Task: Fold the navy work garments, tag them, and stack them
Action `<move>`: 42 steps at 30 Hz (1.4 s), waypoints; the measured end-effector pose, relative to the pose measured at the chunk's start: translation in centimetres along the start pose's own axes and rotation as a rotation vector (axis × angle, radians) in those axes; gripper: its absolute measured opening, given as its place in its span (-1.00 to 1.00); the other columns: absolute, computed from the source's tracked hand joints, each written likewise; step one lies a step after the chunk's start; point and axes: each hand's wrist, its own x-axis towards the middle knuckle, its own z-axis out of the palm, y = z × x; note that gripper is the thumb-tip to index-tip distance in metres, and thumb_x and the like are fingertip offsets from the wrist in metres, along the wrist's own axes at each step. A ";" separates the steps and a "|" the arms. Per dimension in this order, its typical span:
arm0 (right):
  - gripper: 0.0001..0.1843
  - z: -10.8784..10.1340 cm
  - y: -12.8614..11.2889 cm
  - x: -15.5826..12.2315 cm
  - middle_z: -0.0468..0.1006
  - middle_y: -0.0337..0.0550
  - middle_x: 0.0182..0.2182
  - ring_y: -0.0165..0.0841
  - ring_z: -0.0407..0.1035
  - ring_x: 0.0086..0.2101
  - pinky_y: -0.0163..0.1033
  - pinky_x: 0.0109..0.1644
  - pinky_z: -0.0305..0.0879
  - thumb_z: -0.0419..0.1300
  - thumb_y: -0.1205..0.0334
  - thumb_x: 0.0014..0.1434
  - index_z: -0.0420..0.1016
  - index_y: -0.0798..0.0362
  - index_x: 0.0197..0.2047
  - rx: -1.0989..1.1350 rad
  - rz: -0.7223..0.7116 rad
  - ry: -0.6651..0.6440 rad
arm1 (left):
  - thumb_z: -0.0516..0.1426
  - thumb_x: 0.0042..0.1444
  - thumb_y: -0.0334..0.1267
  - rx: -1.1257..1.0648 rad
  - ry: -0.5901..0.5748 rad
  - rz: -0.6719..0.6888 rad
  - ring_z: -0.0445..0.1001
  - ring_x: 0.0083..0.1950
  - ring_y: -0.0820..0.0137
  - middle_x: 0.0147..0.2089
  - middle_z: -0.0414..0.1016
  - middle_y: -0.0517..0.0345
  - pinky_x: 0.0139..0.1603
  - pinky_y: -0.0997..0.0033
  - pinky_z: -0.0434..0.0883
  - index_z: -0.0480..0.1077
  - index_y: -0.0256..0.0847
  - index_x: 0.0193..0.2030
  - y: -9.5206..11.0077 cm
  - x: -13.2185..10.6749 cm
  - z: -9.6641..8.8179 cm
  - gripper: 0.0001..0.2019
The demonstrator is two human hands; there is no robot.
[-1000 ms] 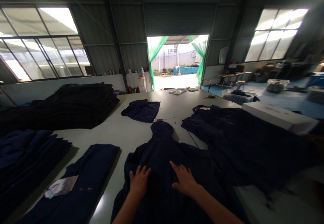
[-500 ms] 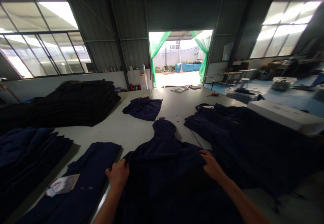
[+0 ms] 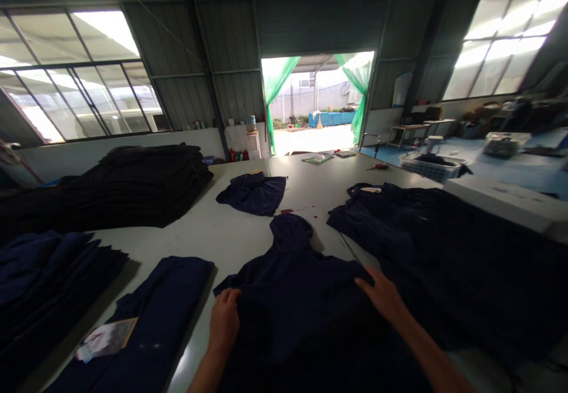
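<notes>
A navy hooded garment (image 3: 297, 298) lies flat on the grey table (image 3: 222, 233) in front of me, hood pointing away. My left hand (image 3: 225, 320) rests on its left shoulder edge, fingers curled over the cloth. My right hand (image 3: 382, 295) lies on its right shoulder, fingers stretched out flat. A folded navy garment with a paper tag (image 3: 146, 322) lies just to the left.
A heap of navy garments (image 3: 444, 251) spreads at the right, with a white box (image 3: 506, 200) behind it. A tall stack of black cloth (image 3: 128, 183) and a navy stack (image 3: 48, 274) stand at the left. A small navy piece (image 3: 252, 192) lies farther back.
Both hands moved from the middle of the garment outward to its shoulders, gripped there, and now the right hand lies flat again.
</notes>
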 end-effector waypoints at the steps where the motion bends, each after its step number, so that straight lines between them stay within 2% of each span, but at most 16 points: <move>1: -0.56 -0.5 0.5 0.1 0.44 -0.02 -0.04 -0.25 0.33 -0.04 -0.21 0.00 0.22 0.00 0.20 0.06 0.31 0.09 0.02 -0.012 0.044 -0.024 | -0.16 0.05 -0.55 0.014 0.035 -0.017 0.27 0.06 0.36 0.05 0.35 0.05 0.02 0.36 0.21 0.32 -0.16 0.00 -0.1 0.2 0.0 -0.55; 3: -0.48 -1.2 1.1 0.0 0.46 0.05 -0.08 -0.18 0.35 -0.09 -0.12 -0.06 0.25 -0.01 0.26 0.04 0.21 0.14 0.10 -0.108 0.159 -0.098 | -0.18 0.06 -0.54 0.070 0.043 -0.061 0.17 0.15 0.31 0.12 0.30 0.05 0.04 0.24 0.19 0.23 -0.12 0.10 -0.1 1.0 0.1 -0.50; 5: -0.40 -1.2 0.9 -0.6 0.44 0.12 -0.09 -0.07 0.31 -0.07 -0.01 -0.11 0.24 0.00 0.27 0.03 0.11 0.15 0.18 -0.239 0.207 -0.053 | -0.14 0.08 -0.49 0.139 -0.044 -0.087 0.12 0.18 0.27 0.12 0.31 0.09 0.04 0.12 0.14 0.22 -0.02 0.10 0.0 1.9 0.0 -0.53; 9: -0.52 0.6 -1.7 -2.2 0.37 -0.02 0.00 -0.13 0.20 0.02 -0.02 -0.01 0.14 -0.02 0.31 0.05 0.27 -0.05 0.08 -0.327 -0.116 0.093 | -0.11 0.13 -0.35 0.216 -0.105 -0.111 0.25 0.01 0.24 -0.14 0.42 0.09 0.03 0.02 0.08 0.40 -0.08 -0.20 0.7 4.1 -1.1 -0.71; 13: -0.60 3.3 -4.0 -2.6 0.35 -0.29 0.06 -0.24 0.05 0.12 0.01 0.15 -0.09 -0.06 0.28 0.10 0.37 -0.25 -0.03 -0.241 -0.395 -0.103 | -0.13 0.14 -0.31 0.259 0.024 -0.143 0.22 0.03 0.17 -0.07 0.34 -0.02 0.03 0.00 0.08 0.35 -0.17 -0.11 3.7 5.0 -1.5 -0.70; 16: -0.54 4.8 -3.7 -1.6 0.18 -0.33 0.19 -0.14 -0.23 0.23 0.18 0.20 -0.42 -0.02 0.18 0.10 0.25 -0.28 0.09 -0.259 -0.400 -0.186 | -0.05 0.10 -0.25 0.195 -0.090 0.026 0.26 0.03 0.18 -0.04 0.36 0.05 0.08 0.03 0.09 0.35 -0.04 -0.05 7.1 3.5 0.6 -0.70; 17: -0.51 5.2 -3.3 -1.2 0.11 -0.32 0.22 -0.09 -0.33 0.24 0.22 0.19 -0.53 0.01 0.15 0.09 0.22 -0.28 0.12 -0.273 -0.385 -0.191 | -0.03 0.09 -0.17 0.160 -0.157 0.050 0.23 0.09 0.10 0.05 0.33 0.06 0.08 -0.05 0.08 0.31 0.03 0.02 7.9 2.7 1.7 -0.66; 19: -0.46 6.0 -2.4 -0.7 0.00 -0.36 0.26 0.00 -0.49 0.24 0.29 0.15 -0.68 0.04 0.07 0.08 0.15 -0.31 0.16 -0.279 -0.352 -0.187 | -0.01 0.05 -0.03 0.119 -0.245 0.010 -0.04 0.25 -0.17 0.30 0.04 0.17 0.06 -0.34 -0.03 0.10 0.26 0.17 8.7 1.1 4.0 -0.51; 21: -0.45 7.0 -1.9 -0.7 -0.05 -0.43 0.27 0.08 -0.57 0.22 0.35 0.12 -0.69 0.04 -0.01 0.08 0.11 -0.37 0.17 -0.249 -0.322 -0.202 | -0.07 0.06 0.07 0.109 -0.268 0.003 -0.23 0.29 -0.28 0.37 -0.17 0.31 0.04 -0.45 -0.12 -0.05 0.35 0.20 8.1 -0.1 5.9 -0.48; 24: -0.46 9.0 -2.5 -1.6 -0.07 -0.47 0.27 0.15 -0.60 0.20 0.46 0.08 -0.60 -0.01 -0.08 0.11 0.05 -0.43 0.18 -0.187 -0.265 -0.232 | -0.10 0.07 0.10 0.149 -0.259 0.034 -0.30 0.31 -0.24 0.37 -0.20 0.38 0.09 -0.44 -0.21 -0.08 0.36 0.20 5.4 -0.2 6.7 -0.48; 27: -0.44 10.4 -4.4 -2.8 -0.12 -0.45 0.28 0.20 -0.59 0.19 0.50 0.06 -0.58 -0.02 -0.10 0.10 0.02 -0.42 0.19 -0.150 -0.239 -0.250 | -0.09 0.07 0.08 0.161 -0.319 0.053 -0.29 0.32 -0.18 0.37 -0.18 0.39 0.11 -0.42 -0.21 -0.07 0.35 0.20 2.5 1.0 5.6 -0.49; 30: -0.43 9.7 -5.6 -2.9 -0.08 -0.40 0.28 0.18 -0.49 0.21 0.50 0.08 -0.46 0.02 -0.04 0.09 0.07 -0.35 0.19 -0.104 -0.288 -0.345 | -0.07 0.06 0.04 0.185 -0.427 -0.013 -0.27 0.31 -0.20 0.36 -0.16 0.31 0.08 -0.47 -0.19 -0.03 0.30 0.20 2.2 2.0 4.0 -0.48; 32: -0.46 8.1 -5.1 -2.5 -0.03 -0.29 0.27 0.02 -0.32 0.23 0.34 0.18 -0.26 0.00 0.16 0.11 0.13 -0.22 0.19 -0.039 -0.351 -0.380 | -0.06 0.06 -0.06 0.229 -0.454 -0.030 -0.29 0.32 -0.18 0.35 -0.10 0.19 0.09 -0.47 -0.23 0.05 0.16 0.21 4.2 2.1 3.4 -0.48; 34: -0.44 6.1 -3.6 -1.8 -0.02 -0.19 0.27 -0.19 -0.21 0.24 0.07 0.25 -0.13 -0.09 0.39 0.10 0.18 -0.05 0.19 0.012 -0.396 -0.307 | -0.07 0.06 -0.19 0.219 -0.430 0.053 -0.35 0.34 -0.07 0.36 -0.11 0.17 0.16 -0.38 -0.28 0.08 0.02 0.22 8.0 1.6 3.4 -0.48; 39: -0.25 2.7 2.8 -0.8 0.07 -0.11 0.24 -0.40 -0.12 0.22 -0.19 0.26 -0.09 -0.21 0.64 -0.07 0.12 0.11 0.22 -0.057 -0.259 -0.143 | -0.03 0.02 -0.14 -0.097 -0.464 0.375 -0.52 0.35 0.09 0.37 -0.38 0.47 0.21 -0.26 -0.42 -0.19 0.25 0.26 19.0 -1.4 5.9 -0.35; 42: -0.23 1.9 6.3 -1.1 0.04 -0.09 0.25 -0.44 0.02 0.17 -0.28 0.19 0.04 -0.20 0.63 -0.05 -0.02 0.10 0.27 -0.074 -0.102 -0.110 | -0.01 0.00 -0.08 -0.122 -0.553 0.407 -0.57 0.33 0.02 0.37 -0.44 0.47 0.15 -0.35 -0.51 -0.18 0.33 0.24 22.5 -2.7 7.8 -0.34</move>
